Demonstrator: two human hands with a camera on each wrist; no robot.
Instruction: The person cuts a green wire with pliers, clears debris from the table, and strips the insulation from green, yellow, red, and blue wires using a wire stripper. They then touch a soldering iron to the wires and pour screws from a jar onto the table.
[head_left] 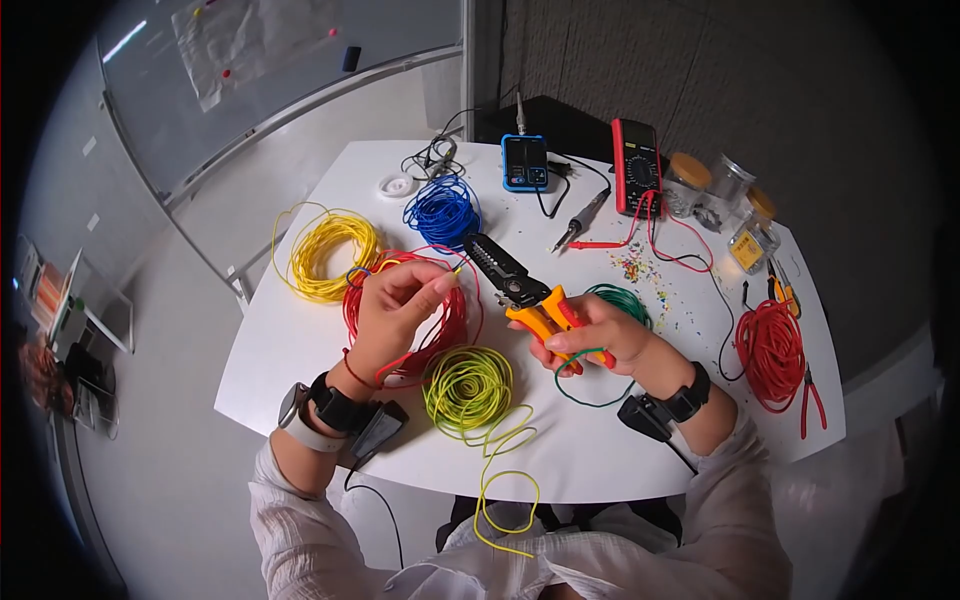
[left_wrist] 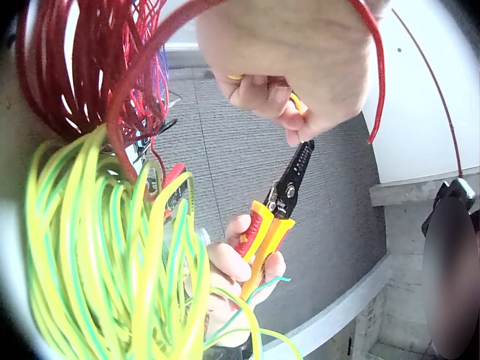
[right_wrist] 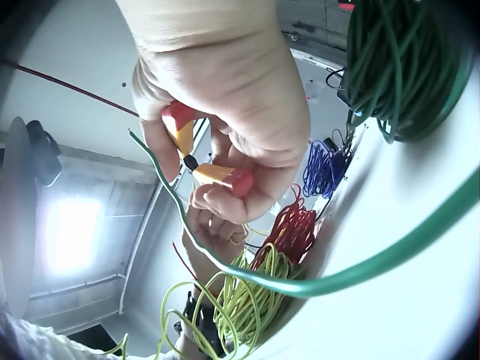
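In the head view my left hand (head_left: 405,308) pinches the end of a yellow wire (head_left: 457,272) between thumb and fingertips, above the red wire coil (head_left: 352,305). My right hand (head_left: 607,338) grips the yellow and red handles of the black-headed wire stripper (head_left: 508,280), whose head points up and left toward the pinched wire. The left wrist view shows the stripper's tip (left_wrist: 306,150) just below the left fingertips; whether it touches the wire cannot be told. A green wire (right_wrist: 300,288) loops past my right hand (right_wrist: 225,97) in the right wrist view.
Yellow (head_left: 330,256), blue (head_left: 442,212) and yellow-green (head_left: 468,388) coils surround the left hand. Behind stand a blue-framed device (head_left: 525,163), a soldering iron (head_left: 578,222) and a red multimeter (head_left: 637,167). Jars (head_left: 688,180), a red coil (head_left: 769,356) and red-handled pliers (head_left: 813,404) lie right.
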